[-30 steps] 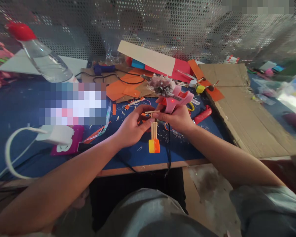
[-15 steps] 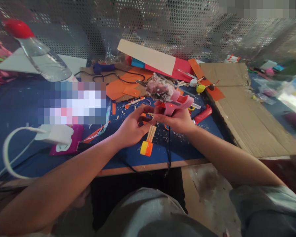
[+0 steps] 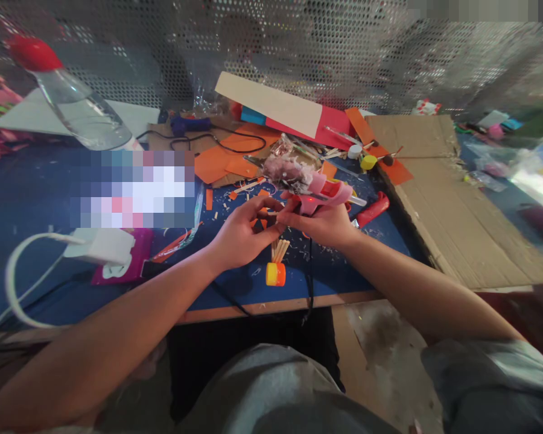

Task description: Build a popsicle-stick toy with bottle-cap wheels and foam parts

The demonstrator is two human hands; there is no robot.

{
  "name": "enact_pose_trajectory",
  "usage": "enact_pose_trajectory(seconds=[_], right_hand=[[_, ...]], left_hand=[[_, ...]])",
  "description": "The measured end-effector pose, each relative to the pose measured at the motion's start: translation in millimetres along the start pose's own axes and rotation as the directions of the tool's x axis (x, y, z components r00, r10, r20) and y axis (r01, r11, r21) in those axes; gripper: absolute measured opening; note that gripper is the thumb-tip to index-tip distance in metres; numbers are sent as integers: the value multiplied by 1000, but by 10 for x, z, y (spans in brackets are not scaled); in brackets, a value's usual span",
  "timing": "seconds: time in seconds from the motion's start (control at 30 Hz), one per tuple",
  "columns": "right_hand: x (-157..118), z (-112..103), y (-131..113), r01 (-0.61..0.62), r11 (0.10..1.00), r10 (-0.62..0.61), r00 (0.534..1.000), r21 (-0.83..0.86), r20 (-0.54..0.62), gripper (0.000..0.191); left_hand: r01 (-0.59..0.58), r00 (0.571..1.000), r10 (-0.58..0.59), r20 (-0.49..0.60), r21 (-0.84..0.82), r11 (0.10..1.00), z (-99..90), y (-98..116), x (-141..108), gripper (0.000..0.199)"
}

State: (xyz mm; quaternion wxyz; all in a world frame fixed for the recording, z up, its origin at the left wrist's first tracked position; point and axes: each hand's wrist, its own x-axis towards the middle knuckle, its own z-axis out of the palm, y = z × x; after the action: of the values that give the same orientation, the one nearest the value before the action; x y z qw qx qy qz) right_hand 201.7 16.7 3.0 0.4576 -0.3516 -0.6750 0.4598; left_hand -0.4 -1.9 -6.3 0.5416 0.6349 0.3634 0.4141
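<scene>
My left hand [image 3: 241,235] is closed, its thumb and fingertips pinched on a bundle of thin wooden sticks [image 3: 279,250]. Yellow and orange bottle caps [image 3: 275,275] sit at the bundle's lower end, hanging over the near part of the table. My right hand [image 3: 328,226] is wrapped around a pink hot glue gun [image 3: 317,185], with a small red light lit on its side and a cord running down. The gun's front is coated in messy, fluffy residue, and its nose points left. The right thumb and a finger meet the left fingertips; what lies between them is mostly hidden.
A red-handled cutter [image 3: 371,209] lies right of my hands, beside a large cardboard sheet [image 3: 461,211]. Orange paper [image 3: 221,158] and a blue tool [image 3: 190,124] with a cord are behind. Leftward are a red-capped bottle [image 3: 84,108] and a white charger [image 3: 102,246].
The sticks and caps have swung slightly right under my fingers. The glue gun has shifted a little left and down. A small stick end seen between the fingertips is now largely covered.
</scene>
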Motion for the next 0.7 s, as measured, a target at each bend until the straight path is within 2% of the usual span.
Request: enact_pose_trajectory(seconds=[0.23, 0.43, 0.57, 0.7], right_hand=[[-9, 23, 27, -32, 998, 31, 999, 55, 14, 43], [34, 7, 16, -79, 980, 102, 987, 183, -122, 58], [78, -52, -23, -78, 961, 121, 982, 266, -147, 63], [110, -84, -55, -56, 944, 123, 974, 325, -189, 67]], left_hand=[[-16, 1000, 17, -20, 53, 998, -1, 11, 11, 34], [17, 1000, -17, -3, 46, 999, -37, 20, -21, 38], [64, 998, -59, 34, -151, 987, -49, 36, -21, 47], [224, 972, -172, 162, -397, 890, -46, 78, -21, 49]])
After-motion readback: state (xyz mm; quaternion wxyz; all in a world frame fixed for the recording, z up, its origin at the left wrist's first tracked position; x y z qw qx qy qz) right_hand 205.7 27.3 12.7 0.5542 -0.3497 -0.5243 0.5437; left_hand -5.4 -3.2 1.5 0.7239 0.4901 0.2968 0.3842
